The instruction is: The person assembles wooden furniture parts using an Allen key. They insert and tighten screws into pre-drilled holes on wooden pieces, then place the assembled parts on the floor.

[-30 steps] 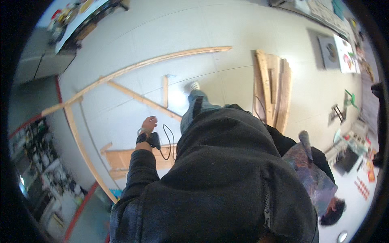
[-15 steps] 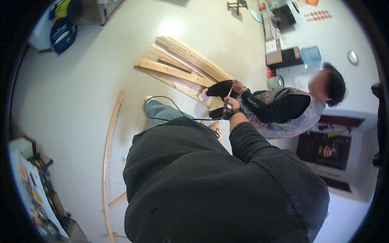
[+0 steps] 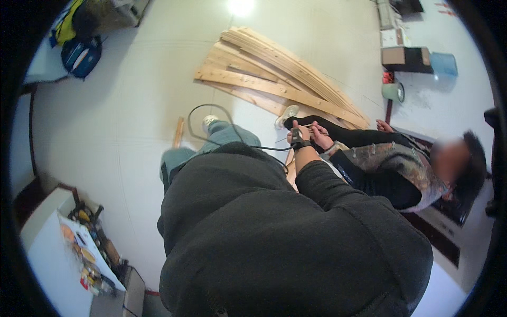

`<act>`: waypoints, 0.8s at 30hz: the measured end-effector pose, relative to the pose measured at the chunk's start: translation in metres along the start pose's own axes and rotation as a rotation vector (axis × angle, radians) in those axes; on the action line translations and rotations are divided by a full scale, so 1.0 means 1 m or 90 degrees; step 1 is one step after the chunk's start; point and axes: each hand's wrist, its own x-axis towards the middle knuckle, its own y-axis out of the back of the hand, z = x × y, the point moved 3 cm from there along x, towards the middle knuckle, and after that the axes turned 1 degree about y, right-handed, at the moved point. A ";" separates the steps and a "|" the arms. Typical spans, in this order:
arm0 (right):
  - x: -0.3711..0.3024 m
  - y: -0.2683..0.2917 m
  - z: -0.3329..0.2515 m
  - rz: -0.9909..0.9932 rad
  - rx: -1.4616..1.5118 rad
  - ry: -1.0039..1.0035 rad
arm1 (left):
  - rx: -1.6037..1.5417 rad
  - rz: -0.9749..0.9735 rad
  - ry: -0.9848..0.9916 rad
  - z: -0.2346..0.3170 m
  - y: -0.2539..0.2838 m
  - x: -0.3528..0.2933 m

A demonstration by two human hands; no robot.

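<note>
My right hand is held out in front of my body, with a black device strapped at its wrist. Its fingers look closed, but what they hold is too small to make out. Right beside it, a co-worker's hand reaches in with bent fingers, and a thin light strip shows between the two hands. A black cable loops from near my wrist over my legs. My left hand is out of sight.
A fanned pile of wooden boards lies on the tiled floor ahead. One short wood end shows by my foot. The co-worker is low at my right. A cluttered white table stands at left, a blue backpack at far left.
The view has shifted. The co-worker has bent lower, and one of their hands is still close to my right hand. The long wood strip at left is now mostly hidden behind my body.
</note>
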 end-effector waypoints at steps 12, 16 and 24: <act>-0.116 -0.010 -0.098 -0.013 -1.185 0.279 | -0.117 -0.015 0.094 0.027 0.052 0.018; -0.181 -0.017 -0.109 -0.123 -1.156 0.319 | -0.279 -0.079 0.138 0.004 0.081 0.086; -0.288 -0.151 -0.116 -0.117 -1.434 0.270 | -0.446 0.099 0.093 -0.105 0.274 0.151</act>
